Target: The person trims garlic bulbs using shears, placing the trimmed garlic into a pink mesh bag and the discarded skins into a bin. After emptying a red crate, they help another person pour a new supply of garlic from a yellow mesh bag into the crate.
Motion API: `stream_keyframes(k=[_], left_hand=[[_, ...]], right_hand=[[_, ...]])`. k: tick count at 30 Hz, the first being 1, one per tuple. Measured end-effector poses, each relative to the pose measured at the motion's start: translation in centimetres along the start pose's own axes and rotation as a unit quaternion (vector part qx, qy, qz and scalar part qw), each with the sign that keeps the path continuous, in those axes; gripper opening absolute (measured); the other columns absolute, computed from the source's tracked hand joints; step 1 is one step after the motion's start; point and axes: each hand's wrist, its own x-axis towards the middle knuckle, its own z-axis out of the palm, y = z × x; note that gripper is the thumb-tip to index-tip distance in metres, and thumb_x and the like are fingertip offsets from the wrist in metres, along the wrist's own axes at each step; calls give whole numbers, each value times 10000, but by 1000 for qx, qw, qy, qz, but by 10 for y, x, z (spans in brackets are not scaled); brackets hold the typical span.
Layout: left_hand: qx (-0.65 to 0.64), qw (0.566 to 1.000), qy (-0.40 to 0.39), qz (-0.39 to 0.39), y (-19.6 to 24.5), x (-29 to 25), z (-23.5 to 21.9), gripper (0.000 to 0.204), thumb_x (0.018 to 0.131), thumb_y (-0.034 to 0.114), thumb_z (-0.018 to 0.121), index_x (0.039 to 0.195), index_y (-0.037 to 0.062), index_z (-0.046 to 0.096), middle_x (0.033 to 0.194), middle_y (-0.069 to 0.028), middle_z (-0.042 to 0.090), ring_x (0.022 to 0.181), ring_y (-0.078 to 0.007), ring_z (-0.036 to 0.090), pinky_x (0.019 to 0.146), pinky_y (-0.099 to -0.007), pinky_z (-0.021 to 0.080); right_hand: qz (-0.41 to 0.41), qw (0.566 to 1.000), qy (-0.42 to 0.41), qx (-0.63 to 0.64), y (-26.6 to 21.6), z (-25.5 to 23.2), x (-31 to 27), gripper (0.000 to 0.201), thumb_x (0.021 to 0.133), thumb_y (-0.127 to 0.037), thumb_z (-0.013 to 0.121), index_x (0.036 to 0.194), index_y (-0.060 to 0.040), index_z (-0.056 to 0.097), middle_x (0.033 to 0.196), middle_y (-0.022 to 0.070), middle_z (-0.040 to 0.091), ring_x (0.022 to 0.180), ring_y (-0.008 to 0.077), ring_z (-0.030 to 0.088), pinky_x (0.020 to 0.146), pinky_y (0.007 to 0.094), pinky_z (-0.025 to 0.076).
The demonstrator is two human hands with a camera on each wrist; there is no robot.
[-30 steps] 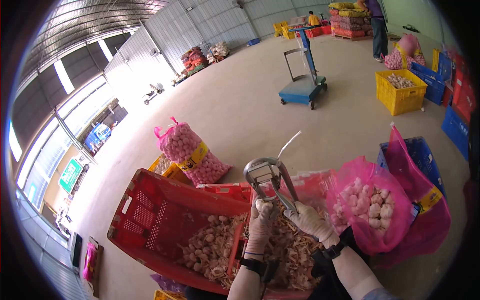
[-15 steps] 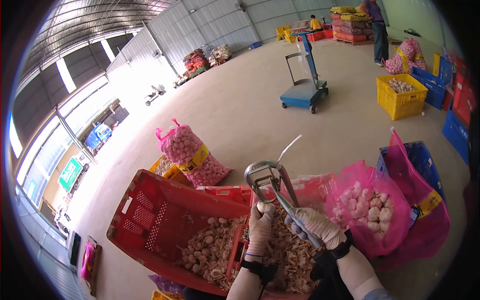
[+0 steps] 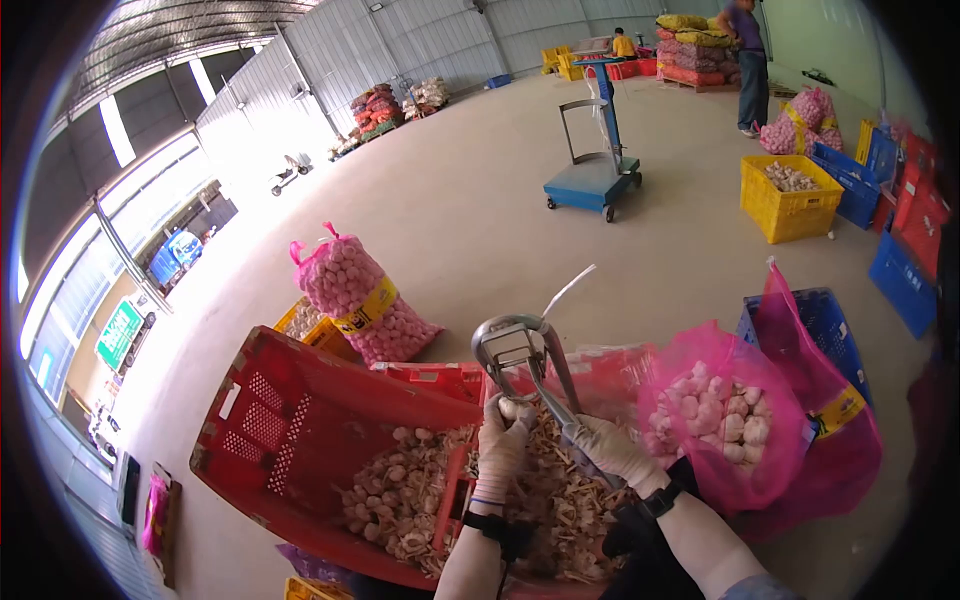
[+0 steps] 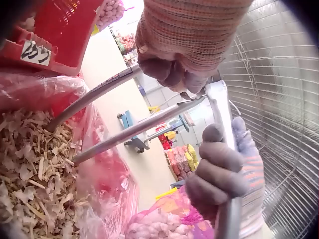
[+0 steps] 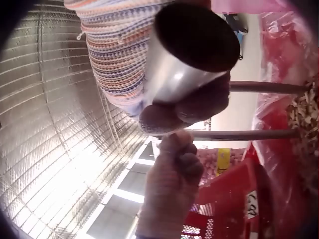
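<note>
A metal lever cutter stands over a red crate that holds garlic bulbs and dry trimmings. My gloved left hand is curled just under the cutter head and pinches a pale garlic bulb. My gloved right hand grips the cutter's long handle. In the left wrist view the right hand wraps the handle while the left fingertips sit at the thin rods. The right wrist view shows the tube handle in my fist.
An open pink mesh bag of garlic leans on a blue crate at my right. A tied pink bag lies on the concrete floor. Further off stand a blue platform scale, a yellow crate and a person.
My right hand has slid slightly lower along the handle. The left hand stays under the cutter head. My head has turned a little, so the scene has shifted.
</note>
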Motion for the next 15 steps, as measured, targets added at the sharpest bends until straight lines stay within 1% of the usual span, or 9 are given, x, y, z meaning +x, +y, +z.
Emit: stream_keyframes(k=[1, 3, 5, 6, 9, 10, 12, 13, 15], left_hand=[[-1, 1000, 6, 13, -8, 2, -1, 337, 892, 32, 646, 1194, -8, 502, 889, 63, 507, 791, -40, 470, 762, -183, 433], [19, 999, 15, 29, -7, -2, 1, 365, 893, 70, 662, 1210, -4, 497, 927, 42, 522, 805, -51, 481, 768, -184, 440], [-101, 994, 5, -47, 8, -8, 3, 350, 905, 103, 653, 1202, 2, 497, 932, 36, 513, 786, -73, 482, 750, -195, 449], [-195, 980, -9, -45, -37, 12, -10, 298, 903, 125, 654, 1149, 15, 527, 920, 33, 505, 758, -79, 480, 697, -211, 450], [-249, 968, -12, -36, -46, 13, -11, 215, 893, 111, 650, 1066, 18, 563, 924, 21, 504, 775, -90, 493, 672, -241, 450], [-251, 967, -12, -32, -21, 6, -3, 215, 893, 111, 650, 1066, 18, 563, 924, 21, 504, 775, -90, 493, 672, -241, 450], [-144, 984, -5, -100, 24, -14, 10, 221, 892, 86, 634, 1086, 22, 549, 972, 1, 513, 822, -88, 507, 645, -251, 446], [-141, 985, -7, -94, 17, -17, 9, 221, 892, 86, 634, 1086, 22, 549, 972, 1, 513, 822, -88, 507, 645, -251, 446], [-90, 992, -68, -51, 0, -5, 0, 424, 904, 174, 665, 1271, 73, 477, 1027, -10, 576, 894, -97, 556, 728, -274, 503]], right_hand=[[3, 1000, 2, 0, 10, -1, 5, 382, 1002, -423, 514, 964, -50, 588, 657, 18, 542, 524, 118, 522, 489, 282, 438], [-186, 956, 106, -198, 17, 1, 8, 395, 996, -444, 511, 983, -59, 596, 678, 37, 588, 602, 155, 561, 569, 334, 465], [-158, 956, 111, -219, 7, -1, 2, 408, 991, -455, 512, 999, -56, 593, 701, 66, 600, 641, 198, 583, 611, 363, 468], [-123, 958, 113, -234, 4, 2, -4, 422, 986, -467, 512, 1015, -53, 590, 724, 95, 613, 681, 240, 605, 654, 392, 471], [-131, 940, 140, -281, 11, 4, -1, 417, 986, -468, 503, 1031, -62, 590, 750, 152, 629, 718, 313, 635, 656, 415, 471], [-134, 939, 140, -285, 17, 2, 6, 417, 986, -468, 503, 1031, -62, 590, 750, 152, 629, 718, 313, 635, 656, 415, 471], [-91, 887, 188, -411, 33, -1, 10, 364, 968, -412, 539, 1080, -67, 569, 793, 202, 649, 802, 373, 655, 691, 453, 474], [-97, 887, 191, -409, 41, 1, 3, 364, 968, -412, 539, 1080, -67, 569, 793, 202, 649, 802, 373, 655, 691, 453, 474], [-131, 887, 220, -385, 38, 3, 12, 352, 927, -357, 578, 1098, -52, 539, 793, 252, 638, 835, 432, 641, 703, 505, 470]])
